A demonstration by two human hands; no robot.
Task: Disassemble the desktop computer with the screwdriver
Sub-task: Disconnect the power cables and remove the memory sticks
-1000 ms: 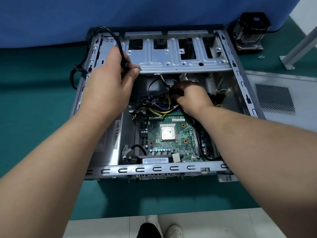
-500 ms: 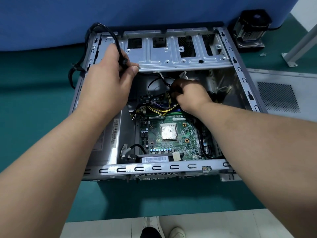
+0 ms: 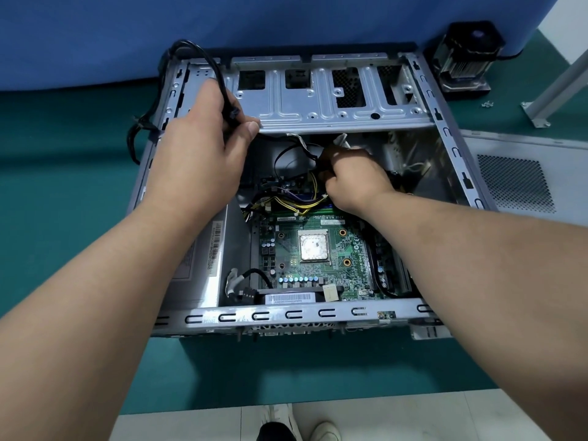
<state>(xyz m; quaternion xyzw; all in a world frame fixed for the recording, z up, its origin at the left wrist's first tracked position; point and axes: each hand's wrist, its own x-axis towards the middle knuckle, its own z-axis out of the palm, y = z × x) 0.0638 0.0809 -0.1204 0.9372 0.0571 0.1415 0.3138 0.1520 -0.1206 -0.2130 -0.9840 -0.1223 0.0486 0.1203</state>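
The open grey computer case (image 3: pixel 286 315) lies on its side on the green table. Inside it sits the green motherboard (image 3: pixel 346 249) with a bare processor (image 3: pixel 314 247). My left hand (image 3: pixel 203 154) is at the case's upper left, shut on a black cable (image 3: pixel 197 52) that loops up over the case's rear corner. My right hand (image 3: pixel 353 178) is deeper inside, below the metal drive cage (image 3: pixel 318 103), closed on a bundle of wires next to the yellow and black power wires (image 3: pixel 296 202). No screwdriver is in view.
The removed side panel (image 3: pixel 521 179) with a mesh vent lies right of the case. A black cooler with fan (image 3: pixel 467 55) stands at the back right, small screws (image 3: pixel 486 104) beside it. A white bracket (image 3: pixel 541 113) and a blue partition (image 3: pixel 95 36) border the table.
Both hands have stayed on their cables with only slight shifts. The view has drifted a little.
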